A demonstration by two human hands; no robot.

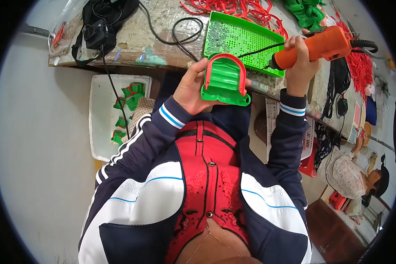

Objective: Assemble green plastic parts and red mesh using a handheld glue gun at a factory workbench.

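Observation:
My left hand [191, 90] grips a green plastic part [226, 93] with a ribbed inner face, held up in front of the bench edge. A red U-shaped strip [224, 57] runs around the part's rim. Closed round an orange electric screwdriver [328, 44], my right hand [302, 66] is raised at the right. The screwdriver's dark tip points left and down, apart from the green part. Beneath the tool and behind the part lies a green perforated tray [220, 33] with many small screws heaped at its left end.
Red strips [224, 5] and green parts [306, 13] lie at the bench's back. A white bin [94, 119] with several green-and-red pieces stands lower left. Black cables [167, 42] cross the bench [132, 50]. Another person [347, 174] sits at the far right.

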